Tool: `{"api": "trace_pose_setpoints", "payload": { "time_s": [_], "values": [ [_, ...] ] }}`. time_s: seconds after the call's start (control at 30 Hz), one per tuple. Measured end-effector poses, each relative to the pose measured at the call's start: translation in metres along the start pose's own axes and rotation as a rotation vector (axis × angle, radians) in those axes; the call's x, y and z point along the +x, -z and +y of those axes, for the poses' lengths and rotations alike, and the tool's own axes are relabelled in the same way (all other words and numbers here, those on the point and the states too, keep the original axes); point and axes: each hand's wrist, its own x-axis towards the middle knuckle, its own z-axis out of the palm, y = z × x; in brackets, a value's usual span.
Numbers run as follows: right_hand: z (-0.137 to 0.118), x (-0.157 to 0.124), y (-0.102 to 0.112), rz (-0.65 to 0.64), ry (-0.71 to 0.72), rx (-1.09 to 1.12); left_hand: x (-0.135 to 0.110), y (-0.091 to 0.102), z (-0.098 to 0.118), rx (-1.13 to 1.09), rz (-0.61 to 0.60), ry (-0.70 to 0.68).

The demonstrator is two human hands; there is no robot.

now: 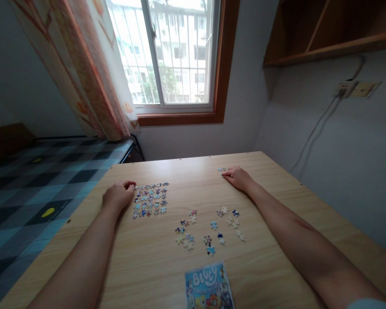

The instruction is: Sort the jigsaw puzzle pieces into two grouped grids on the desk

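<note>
Puzzle pieces lie on the wooden table (141,266) in several groups. At the left, a block of small jigsaw pieces (150,199) is laid out in rows. My left hand (118,195) rests at its left edge with fingers curled, the fingertips by the top row; whether they hold a piece is hidden. Far to the right, my right hand (239,177) pinches a small puzzle piece (223,175) against the tabletop, just below a short row of pieces (223,169). Loose pieces (214,225), some pale side up, are scattered across the middle.
A blue Bluey picture box (209,287) lies at the near edge of view. A bed with a checked cover (67,171) stands left of the table. Beyond are a curtain (96,73) and a barred window (180,56). A wall shelf (328,47) hangs at the right.
</note>
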Motion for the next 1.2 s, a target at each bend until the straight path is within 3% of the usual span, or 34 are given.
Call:
{"api": "trace_pose_setpoints", "payload": {
  "time_s": [0.3, 1.2],
  "values": [
    [0.0, 0.002, -0.008, 0.052, -0.059, -0.068, -0.002, 0.0, 0.002, 0.021, 0.012, 0.005],
    [0.002, 0.002, -0.012, 0.097, -0.035, -0.039, -0.004, 0.001, 0.005, 0.027, 0.001, 0.032]
  ]
}}
